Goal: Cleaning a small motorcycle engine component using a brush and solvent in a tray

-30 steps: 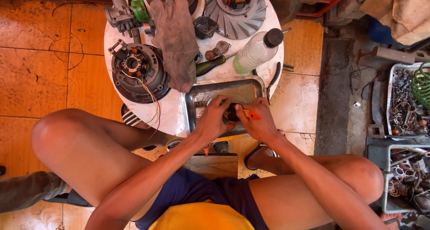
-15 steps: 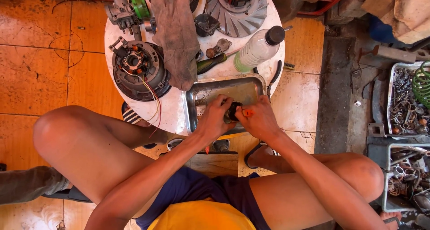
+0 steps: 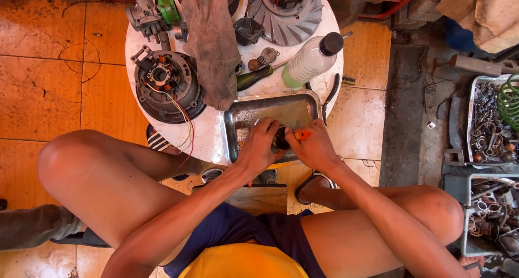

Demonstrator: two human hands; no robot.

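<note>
- Over the near edge of the round white bench, head view: one metal tray sits under both hands.
- Left hand is curled around one small dark round part held just above the tray.
- Right hand is closed on one orange-handled tool, its tip at the same part.
- Farther back on the bench: one grey glove, one clear plastic bottle lying tilted, one wired stator housing, one finned fan wheel, one carburettor.
- Right of the bench, on the floor: two trays of metal scrap.
</note>
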